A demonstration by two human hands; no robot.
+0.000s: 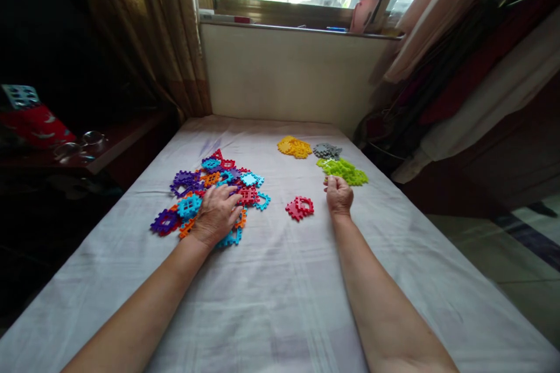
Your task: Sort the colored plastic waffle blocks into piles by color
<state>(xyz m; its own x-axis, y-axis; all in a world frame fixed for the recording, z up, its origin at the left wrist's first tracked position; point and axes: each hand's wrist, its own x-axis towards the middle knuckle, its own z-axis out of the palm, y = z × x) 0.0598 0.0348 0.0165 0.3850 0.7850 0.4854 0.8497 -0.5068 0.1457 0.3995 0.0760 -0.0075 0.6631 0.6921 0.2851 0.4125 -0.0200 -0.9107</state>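
Note:
My left hand (216, 211) lies palm down on a mixed pile of notched plastic building pieces in purple, orange, blue and red. Its fingers are spread a little over a red window piece (248, 196), and what lies beneath the palm is hidden. A purple window piece (165, 221) rests at the pile's left edge, with a blue one (189, 206) beside it. My right hand (338, 195) is closed at the near side of a heap of lime-green pieces (345, 172). Anything inside its fingers is hidden. Left of it sits a small group of red pieces (300, 208).
Yellow pieces (294, 147) and grey pieces (327, 151) are heaped farther back on the cloth-covered surface (271, 303). Beyond stands a low wall (284, 76) under a window. Eyeglasses (81, 145) lie on a dark shelf at the left, and clothes (476, 111) hang at the right.

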